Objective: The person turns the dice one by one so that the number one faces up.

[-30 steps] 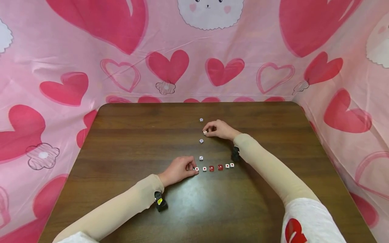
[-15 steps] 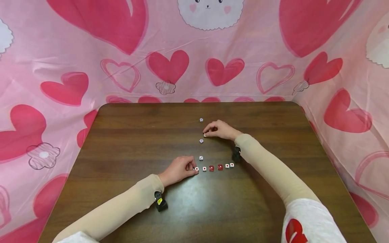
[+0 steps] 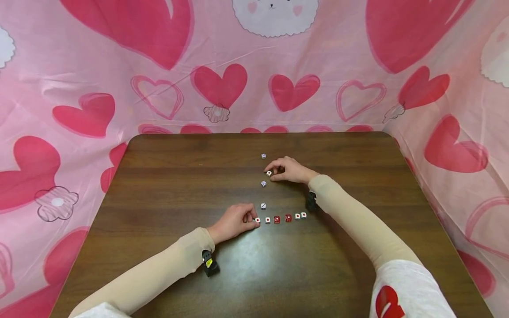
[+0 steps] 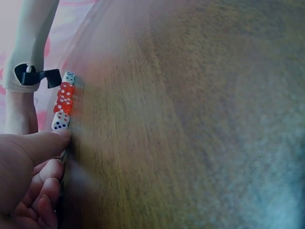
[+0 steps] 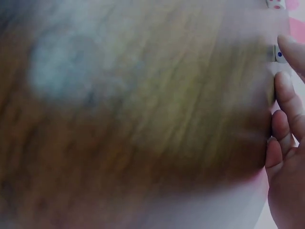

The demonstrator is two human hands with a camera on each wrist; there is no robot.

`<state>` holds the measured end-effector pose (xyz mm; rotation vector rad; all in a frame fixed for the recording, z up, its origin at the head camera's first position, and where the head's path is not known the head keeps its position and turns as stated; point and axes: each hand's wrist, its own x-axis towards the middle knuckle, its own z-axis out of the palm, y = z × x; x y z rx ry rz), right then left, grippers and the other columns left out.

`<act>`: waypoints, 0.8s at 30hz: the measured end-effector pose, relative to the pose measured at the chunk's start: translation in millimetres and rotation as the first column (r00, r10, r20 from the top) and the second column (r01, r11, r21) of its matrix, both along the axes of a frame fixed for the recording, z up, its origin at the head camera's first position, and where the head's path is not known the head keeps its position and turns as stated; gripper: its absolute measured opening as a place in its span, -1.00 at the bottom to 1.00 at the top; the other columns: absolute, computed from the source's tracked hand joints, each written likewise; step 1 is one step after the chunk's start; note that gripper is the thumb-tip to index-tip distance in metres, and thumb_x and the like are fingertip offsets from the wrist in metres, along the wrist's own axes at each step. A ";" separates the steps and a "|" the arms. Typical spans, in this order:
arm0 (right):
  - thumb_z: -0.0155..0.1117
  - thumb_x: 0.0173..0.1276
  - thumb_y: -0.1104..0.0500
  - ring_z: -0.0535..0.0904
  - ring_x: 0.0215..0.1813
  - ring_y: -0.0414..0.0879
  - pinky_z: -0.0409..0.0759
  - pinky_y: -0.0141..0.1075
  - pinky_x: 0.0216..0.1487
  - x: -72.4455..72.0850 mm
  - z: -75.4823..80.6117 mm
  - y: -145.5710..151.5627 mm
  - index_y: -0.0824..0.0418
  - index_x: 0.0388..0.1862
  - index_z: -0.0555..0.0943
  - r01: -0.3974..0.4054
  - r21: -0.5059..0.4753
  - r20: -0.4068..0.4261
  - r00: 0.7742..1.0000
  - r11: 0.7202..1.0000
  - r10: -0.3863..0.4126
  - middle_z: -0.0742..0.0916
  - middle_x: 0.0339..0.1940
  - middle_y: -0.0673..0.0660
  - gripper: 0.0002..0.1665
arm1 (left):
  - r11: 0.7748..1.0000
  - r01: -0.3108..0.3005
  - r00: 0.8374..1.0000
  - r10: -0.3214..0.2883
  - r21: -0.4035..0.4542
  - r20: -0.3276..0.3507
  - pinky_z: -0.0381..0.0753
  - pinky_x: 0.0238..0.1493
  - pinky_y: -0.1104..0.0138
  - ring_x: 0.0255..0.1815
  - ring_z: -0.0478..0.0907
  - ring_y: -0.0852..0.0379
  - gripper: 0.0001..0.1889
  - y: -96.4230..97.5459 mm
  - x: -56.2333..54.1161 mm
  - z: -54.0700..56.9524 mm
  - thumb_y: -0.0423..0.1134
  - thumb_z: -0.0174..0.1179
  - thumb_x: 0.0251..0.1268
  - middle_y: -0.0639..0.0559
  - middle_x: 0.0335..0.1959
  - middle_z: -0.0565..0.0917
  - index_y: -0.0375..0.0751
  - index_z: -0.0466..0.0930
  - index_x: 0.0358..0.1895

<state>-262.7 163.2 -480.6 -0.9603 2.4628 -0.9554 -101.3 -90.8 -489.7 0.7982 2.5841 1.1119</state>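
Observation:
My left hand point(image 3: 234, 222) rests low on the table and pinches a white die point(image 3: 257, 220) with a red pip on top, at the left end of a row. To its right in that row stand a white die point(image 3: 267, 220), two red dice point(image 3: 277, 219) and two more white dice point(image 3: 298, 216). Farther back, my right hand point(image 3: 290, 170) holds a white die point(image 3: 269, 173) between thumb and forefinger. In the right wrist view that die point(image 5: 279, 54) shows a blue pip. The left thumb point(image 4: 45, 145) hides its die in the left wrist view.
Beside and in front of the right hand, white dice form a loose column: one at the back point(image 3: 263, 156), one in the middle point(image 3: 263, 184) and one near the row point(image 3: 263, 206). The brown wooden table point(image 3: 167, 185) ends against a pink heart-patterned cloth point(image 3: 254, 53).
The die in my right fingers dipped and was mostly hidden half a second ago; now it sits slightly higher with its top face showing. My left hand stays in place.

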 end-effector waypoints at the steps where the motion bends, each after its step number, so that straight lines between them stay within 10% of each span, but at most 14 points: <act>1: 0.51 0.35 0.16 0.42 -0.16 -0.05 0.25 -0.15 0.00 0.0 -0.2 -0.1 0.10 0.06 0.76 0.004 0.005 0.000 1.000 1.000 -0.004 0.66 -0.33 -0.05 -0.69 | 1.000 -0.001 1.000 0.001 0.000 -0.004 0.45 -0.34 0.43 -0.47 0.42 0.39 -0.82 -0.3 0.1 -0.3 -0.22 0.49 0.26 0.24 -0.50 0.56 -0.06 0.62 -0.31; 11: 0.49 0.36 0.28 0.55 -0.34 -0.14 0.51 -0.24 -0.13 2.3 -3.0 10.0 0.19 -0.16 0.80 -0.061 -0.081 -0.036 0.998 0.995 0.058 0.70 -0.47 -0.03 -0.90 | 1.000 0.002 1.000 -0.002 0.015 -0.031 0.45 -0.35 0.43 -0.48 0.42 0.41 -0.83 -0.1 0.2 -3.5 -0.23 0.50 0.23 0.24 -0.52 0.56 -0.07 0.64 -0.31; 24: 0.50 0.38 0.15 0.38 -0.36 -0.13 0.31 -0.25 -0.21 35.8 -3.4 47.0 0.05 -0.15 0.81 -0.005 -0.003 -0.015 1.000 1.000 0.005 0.57 -0.54 -0.07 -0.90 | 1.000 -0.003 0.999 0.004 0.021 -0.046 0.45 -0.32 0.43 -0.45 0.41 0.37 -0.83 -0.7 2.2 -7.1 -0.24 0.50 0.23 0.22 -0.49 0.54 -0.08 0.64 -0.28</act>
